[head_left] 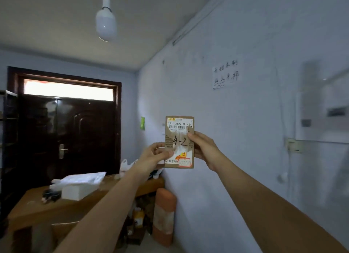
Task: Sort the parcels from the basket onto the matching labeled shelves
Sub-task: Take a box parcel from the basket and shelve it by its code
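A small brown cardboard parcel [179,142] is held up at arm's length in front of the pale wall. It has a torn white shipping label with a barcode and "4-2" handwritten in black. My left hand [154,155] pinches its lower left edge. My right hand [203,147] grips its right edge, thumb on the front. No basket or labeled shelf level shows clearly in this view.
A wooden desk [37,209] at lower left holds a white box [79,191] and papers. An orange-and-white roll [164,216] leans under it by the wall. A dark door [69,131] stands behind, a dark rack [8,131] at far left, a bulb [105,22] overhead.
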The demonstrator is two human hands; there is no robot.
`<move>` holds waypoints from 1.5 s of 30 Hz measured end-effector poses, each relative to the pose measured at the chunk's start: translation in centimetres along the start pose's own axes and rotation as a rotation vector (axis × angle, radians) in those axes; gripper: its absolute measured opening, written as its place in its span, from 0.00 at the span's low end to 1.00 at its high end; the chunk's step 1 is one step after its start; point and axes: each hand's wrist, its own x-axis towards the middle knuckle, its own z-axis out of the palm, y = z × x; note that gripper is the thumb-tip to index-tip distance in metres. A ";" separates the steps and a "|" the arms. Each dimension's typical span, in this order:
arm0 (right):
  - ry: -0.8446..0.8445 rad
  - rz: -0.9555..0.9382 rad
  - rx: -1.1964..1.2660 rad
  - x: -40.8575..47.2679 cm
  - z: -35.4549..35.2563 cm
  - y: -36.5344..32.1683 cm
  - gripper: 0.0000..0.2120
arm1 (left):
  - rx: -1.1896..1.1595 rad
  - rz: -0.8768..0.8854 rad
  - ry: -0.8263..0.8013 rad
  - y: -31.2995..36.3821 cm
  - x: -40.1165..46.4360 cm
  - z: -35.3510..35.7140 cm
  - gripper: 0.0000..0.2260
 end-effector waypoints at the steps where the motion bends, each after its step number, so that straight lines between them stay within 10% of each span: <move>1: 0.028 0.009 -0.020 -1.1 -1.5 0.1 0.17 | -0.017 -0.009 -0.029 -0.6 0.0 1.6 0.17; 27: 0.627 0.041 -0.321 -43.2 -30.1 -18.2 0.18 | -0.213 -0.013 -0.704 5.7 -20.2 44.5 0.18; 45: 0.865 0.122 -0.416 -52.1 -32.1 -18.8 0.19 | -0.189 -0.024 -1.015 4.0 -24.1 51.7 0.16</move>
